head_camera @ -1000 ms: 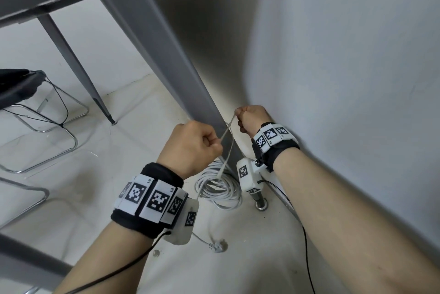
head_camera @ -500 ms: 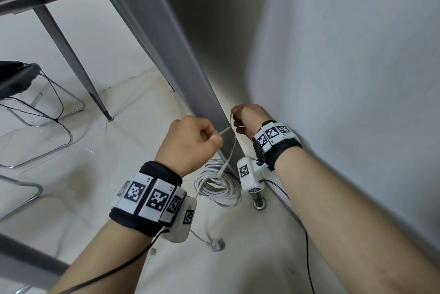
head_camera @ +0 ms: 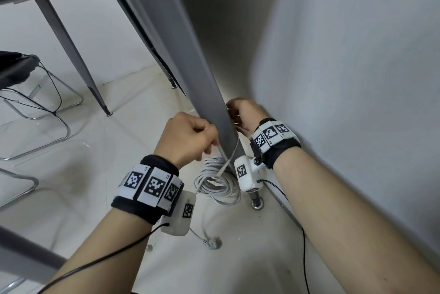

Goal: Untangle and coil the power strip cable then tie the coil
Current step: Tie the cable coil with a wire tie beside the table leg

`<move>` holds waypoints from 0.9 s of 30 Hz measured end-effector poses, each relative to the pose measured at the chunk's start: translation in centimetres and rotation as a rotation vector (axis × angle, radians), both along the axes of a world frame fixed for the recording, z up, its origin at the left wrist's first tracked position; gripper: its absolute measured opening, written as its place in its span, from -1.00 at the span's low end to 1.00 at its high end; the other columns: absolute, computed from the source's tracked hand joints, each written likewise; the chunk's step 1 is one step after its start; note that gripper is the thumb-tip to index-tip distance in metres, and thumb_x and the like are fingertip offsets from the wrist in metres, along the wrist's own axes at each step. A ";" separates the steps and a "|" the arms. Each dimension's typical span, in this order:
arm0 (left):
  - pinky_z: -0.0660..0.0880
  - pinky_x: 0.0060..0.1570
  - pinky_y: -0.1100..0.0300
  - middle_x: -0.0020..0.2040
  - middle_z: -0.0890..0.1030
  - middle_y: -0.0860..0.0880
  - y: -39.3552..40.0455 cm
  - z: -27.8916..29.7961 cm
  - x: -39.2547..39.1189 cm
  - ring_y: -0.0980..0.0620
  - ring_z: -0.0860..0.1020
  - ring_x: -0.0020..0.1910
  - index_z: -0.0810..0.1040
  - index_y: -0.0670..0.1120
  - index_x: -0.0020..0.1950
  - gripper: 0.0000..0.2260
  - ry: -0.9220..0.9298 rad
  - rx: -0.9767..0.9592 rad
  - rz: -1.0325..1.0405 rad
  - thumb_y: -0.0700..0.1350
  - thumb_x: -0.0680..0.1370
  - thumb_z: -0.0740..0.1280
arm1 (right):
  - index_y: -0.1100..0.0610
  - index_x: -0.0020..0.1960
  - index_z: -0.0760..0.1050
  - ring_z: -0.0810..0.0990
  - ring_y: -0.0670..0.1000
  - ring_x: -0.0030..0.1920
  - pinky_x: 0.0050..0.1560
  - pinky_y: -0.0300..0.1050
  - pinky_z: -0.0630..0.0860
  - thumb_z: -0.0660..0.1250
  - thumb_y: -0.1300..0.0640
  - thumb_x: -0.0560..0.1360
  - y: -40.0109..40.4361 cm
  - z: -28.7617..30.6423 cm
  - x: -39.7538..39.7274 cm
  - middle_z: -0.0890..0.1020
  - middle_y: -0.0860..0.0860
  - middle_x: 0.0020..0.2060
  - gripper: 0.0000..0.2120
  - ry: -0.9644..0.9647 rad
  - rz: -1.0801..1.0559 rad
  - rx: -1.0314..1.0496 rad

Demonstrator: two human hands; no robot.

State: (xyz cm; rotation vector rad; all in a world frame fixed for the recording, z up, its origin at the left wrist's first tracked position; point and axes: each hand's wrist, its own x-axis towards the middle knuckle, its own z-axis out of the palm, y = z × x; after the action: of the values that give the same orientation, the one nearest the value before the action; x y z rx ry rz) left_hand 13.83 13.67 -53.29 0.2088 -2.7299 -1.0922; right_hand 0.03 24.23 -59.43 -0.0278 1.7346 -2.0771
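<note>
The white power strip cable is wound into a coil low beside the foot of a grey table leg. A thin white tie strip rises from the coil to the leg's near edge. My left hand is curled tight at the left of the leg and pinches the strip's end. My right hand sits behind the leg's right side with its fingers curled on the other end, partly hidden. The cable's plug lies on the floor below the coil.
A grey wall stands close on the right. A second table leg and chrome chair frames stand to the left on the pale floor. Thin black wires run from both wrist bands.
My hands, close together in front of the leg before, have spread to either side of it. The strip now lies against the leg's edge. The coil stays low.
</note>
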 end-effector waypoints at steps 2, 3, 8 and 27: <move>0.41 -0.45 0.32 -0.50 0.58 -0.05 -0.5 0.0 0.0 0.01 0.47 -0.57 0.62 -0.05 -0.45 -0.75 0.002 0.061 0.014 -0.15 0.41 0.28 | 0.18 -0.06 0.47 0.41 0.07 -0.36 -0.32 -0.17 0.30 0.23 0.24 0.53 0.1 -0.2 -0.1 0.45 0.08 -0.36 -0.95 0.014 -0.016 -0.035; 0.41 -0.45 0.32 -0.50 0.57 -0.06 -0.7 0.0 0.0 -0.01 0.47 -0.56 0.62 -0.06 -0.45 -0.77 0.002 0.087 0.022 -0.13 0.38 0.27 | 0.18 -0.09 0.46 0.36 0.04 -0.42 -0.34 -0.17 0.26 0.24 0.25 0.52 0.1 -0.2 -0.2 0.43 0.07 -0.38 -0.95 0.014 -0.030 -0.059; 0.28 -0.57 0.40 -0.50 0.53 -0.07 -2.1 -0.1 -0.1 -0.03 0.45 -0.55 0.62 -0.14 -0.40 -0.79 0.029 0.208 0.074 -0.14 0.32 0.21 | 0.12 -0.27 0.37 0.19 -0.05 -0.63 -0.45 -0.24 0.11 0.22 0.27 0.48 0.5 -0.3 -0.4 0.29 -0.09 -0.62 -0.83 0.055 -0.105 -0.072; 0.29 -0.48 0.26 -0.48 0.53 -0.03 -4.1 -0.8 -1.9 0.02 0.48 -0.51 0.62 -0.12 -0.36 -0.76 0.060 0.368 0.259 -0.13 0.43 0.23 | 0.05 -0.38 0.13 0.08 -0.05 -0.60 -0.49 -0.30 0.02 0.14 0.28 0.49 1.3 1.4 2.5 0.15 -0.05 -0.57 -0.66 0.182 -0.213 0.074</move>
State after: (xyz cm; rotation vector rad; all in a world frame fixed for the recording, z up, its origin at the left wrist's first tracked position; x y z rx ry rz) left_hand 11.91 9.55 -54.04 0.5543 -2.3446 -1.4803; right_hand 2.57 25.50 -58.03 -0.0102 1.9997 -2.2178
